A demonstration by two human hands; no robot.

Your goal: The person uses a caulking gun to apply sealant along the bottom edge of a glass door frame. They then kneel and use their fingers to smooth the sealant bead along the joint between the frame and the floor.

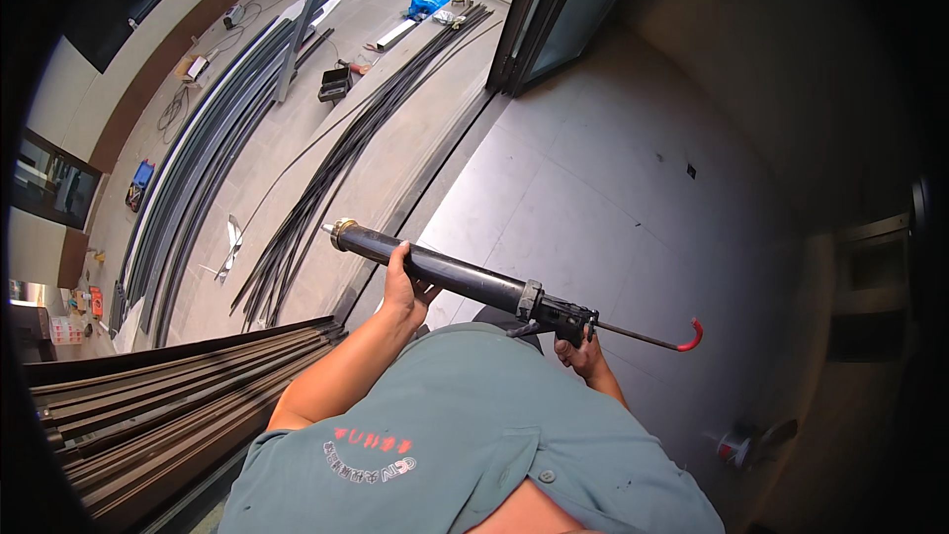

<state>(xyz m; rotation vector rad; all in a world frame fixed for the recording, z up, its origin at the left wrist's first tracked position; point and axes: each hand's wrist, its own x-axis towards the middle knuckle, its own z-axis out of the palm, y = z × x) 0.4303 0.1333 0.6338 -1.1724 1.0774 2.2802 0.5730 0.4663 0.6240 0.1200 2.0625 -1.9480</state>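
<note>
Hands [403, 289] [581, 354] grip black caulking gun [465, 282], red-tipped rod [692, 336].

You are holding a long black tubular caulking gun [445, 275] level, brass nozzle pointing left, its red-tipped rod sticking out right.

Floor [613, 198]: large grey tiles, dim at right, brighter pale concrete at left beyond the door frame [529, 15]. Door frame: dark metal, glazed, standing at top centre. Left of the frame: a long bundle of thin black strips [326, 188] running down the floor; farther left, a curved stack of grey profiles [213, 153]; a blue bag [427, 3] and a small black box [334, 85] near the strips' upper end. Far left of the frame: brown band along a pale wall [158, 69], cables at its foot. Below the strips: stacked dark metal bars [168, 396]. Right of the frame: shadowed wall [791, 69].
</note>
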